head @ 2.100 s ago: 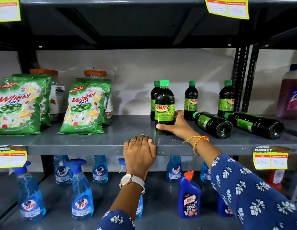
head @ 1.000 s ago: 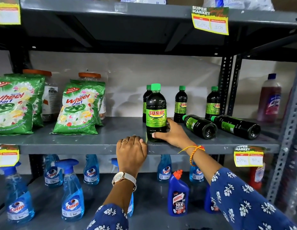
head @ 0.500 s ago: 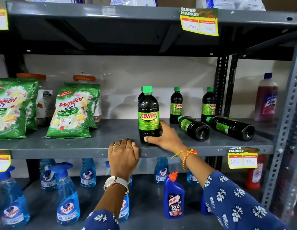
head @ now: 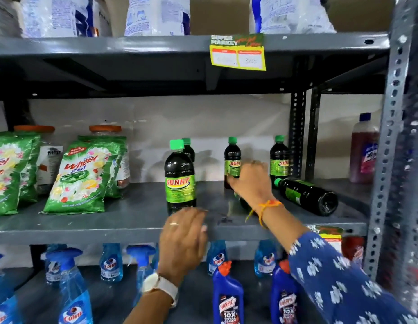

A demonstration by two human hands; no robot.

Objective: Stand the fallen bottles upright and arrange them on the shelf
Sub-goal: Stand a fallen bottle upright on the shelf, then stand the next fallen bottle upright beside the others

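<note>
Head view: two hands at a grey metal shelf (head: pixel 98 224) of dark bottles.

Head view, left hand (head: pixel 183 239): blurred, fingers loosely curled over the shelf's front edge, holding nothing; a ring and a pale watch show. Right hand (head: pixel 250 183): reaching in, fingers curved down over a fallen bottle (head: pixel 244 202) that it mostly hides; whether they grip it cannot be told. Front bottle (head: pixel 180 176) stands upright near the edge, glossy dark plastic, green cap, green label. Three more (head: pixel 279 157) stand at the back. Another bottle (head: pixel 306 196) lies on its side to the right, base toward the camera. Green detergent pouches (head: pixel 81 176) stand at left. Behind is a plain pale wall; slotted steel uprights (head: pixel 388 160) frame the right side.
</note>
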